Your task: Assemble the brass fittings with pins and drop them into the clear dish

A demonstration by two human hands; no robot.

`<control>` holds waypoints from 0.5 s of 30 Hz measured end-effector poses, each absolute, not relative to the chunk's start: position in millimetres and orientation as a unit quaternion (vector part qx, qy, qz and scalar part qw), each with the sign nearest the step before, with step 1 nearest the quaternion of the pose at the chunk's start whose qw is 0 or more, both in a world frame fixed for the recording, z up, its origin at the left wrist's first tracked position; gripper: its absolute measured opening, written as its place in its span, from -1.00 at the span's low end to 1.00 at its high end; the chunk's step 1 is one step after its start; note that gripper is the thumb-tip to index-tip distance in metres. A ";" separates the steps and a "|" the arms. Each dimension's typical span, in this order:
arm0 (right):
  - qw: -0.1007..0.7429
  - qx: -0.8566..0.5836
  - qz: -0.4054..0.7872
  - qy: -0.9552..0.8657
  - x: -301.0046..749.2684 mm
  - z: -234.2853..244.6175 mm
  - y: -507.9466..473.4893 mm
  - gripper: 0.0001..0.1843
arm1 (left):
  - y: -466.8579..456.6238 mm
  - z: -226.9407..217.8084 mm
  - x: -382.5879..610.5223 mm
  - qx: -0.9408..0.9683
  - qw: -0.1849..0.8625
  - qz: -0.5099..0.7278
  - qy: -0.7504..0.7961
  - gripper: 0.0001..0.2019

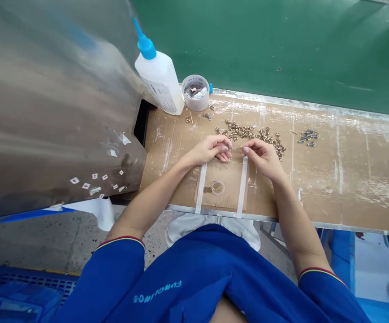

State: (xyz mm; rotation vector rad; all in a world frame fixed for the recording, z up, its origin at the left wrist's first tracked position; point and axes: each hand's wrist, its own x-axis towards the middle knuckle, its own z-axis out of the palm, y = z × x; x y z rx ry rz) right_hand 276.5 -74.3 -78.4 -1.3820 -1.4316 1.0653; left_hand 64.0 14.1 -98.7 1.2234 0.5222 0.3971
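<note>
Over the cardboard-covered ledge, my left hand (213, 150) is closed, its fingers curled with the thumb against them. Whatever it may hold is too small to make out. My right hand (263, 158) faces it a short gap away, thumb and forefinger pinched together. Nothing clear shows between those fingertips. Just beyond both hands spreads a heap of small brass-coloured metal parts (240, 131), partly hidden by the right hand. Nearer my body, a small round clear dish (218, 187) sits on a cardboard piece (230, 172) between two white tape strips.
A white bottle with a blue nozzle (161, 78) stands at the back left beside a tape-roll core (196, 101) containing scraps. Small blue-and-metal parts (309, 137) lie to the right. A metal panel (63, 98) bounds the left; a green surface (275, 49) runs behind.
</note>
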 end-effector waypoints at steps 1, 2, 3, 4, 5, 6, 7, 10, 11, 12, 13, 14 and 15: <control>0.409 -0.549 0.449 -0.574 275.4 -76.9 -77.8 -0.46 | 13.1 -99.5 63.2 0.559 0.771 0.187 0.240 -0.95; 0.382 -0.540 0.477 -0.579 274.2 -75.0 -81.5 -0.46 | 12.2 -100.1 62.5 0.556 0.772 0.191 0.240 -0.93; 0.349 -0.525 0.508 -0.587 272.7 -73.0 -85.2 -0.47 | 11.5 -100.6 61.9 0.555 0.772 0.195 0.241 -0.91; 0.313 -0.508 0.538 -0.595 270.6 -71.0 -88.7 -0.48 | 11.0 -101.0 61.5 0.556 0.771 0.197 0.242 -0.89; 0.279 -0.491 0.564 -0.602 268.2 -69.3 -91.9 -0.50 | 10.7 -101.4 61.4 0.558 0.768 0.198 0.243 -0.87; 0.252 -0.475 0.585 -0.608 265.4 -68.0 -94.7 -0.52 | 10.6 -101.8 61.4 0.562 0.765 0.200 0.244 -0.86; 0.234 -0.462 0.600 -0.610 262.5 -67.3 -97.0 -0.53 | 10.7 -102.2 61.6 0.568 0.760 0.202 0.242 -0.86; 0.222 -0.433 0.622 -0.614 254.8 -68.4 -101.7 -0.56 | 11.3 -103.4 62.7 0.591 0.737 0.219 0.242 -0.88; 0.223 -0.426 0.622 -0.617 253.0 -69.5 -102.8 -0.56 | 11.4 -103.7 63.2 0.600 0.727 0.226 0.247 -0.88; 0.223 -0.423 0.619 -0.623 251.6 -70.9 -103.6 -0.57 | 11.2 -104.0 63.6 0.607 0.717 0.232 0.253 -0.89; 0.223 -0.421 0.612 -0.631 250.7 -72.3 -104.3 -0.59 | 10.9 -104.3 64.1 0.614 0.707 0.236 0.260 -0.90; 0.224 -0.422 0.600 -0.641 250.0 -73.5 -104.9 -0.62 | 10.5 -104.6 64.5 0.622 0.697 0.239 0.265 -0.90; 0.231 -0.422 0.582 -0.655 249.7 -74.6 -105.3 -0.65 | 9.9 -105.0 65.0 0.630 0.688 0.241 0.270 -0.90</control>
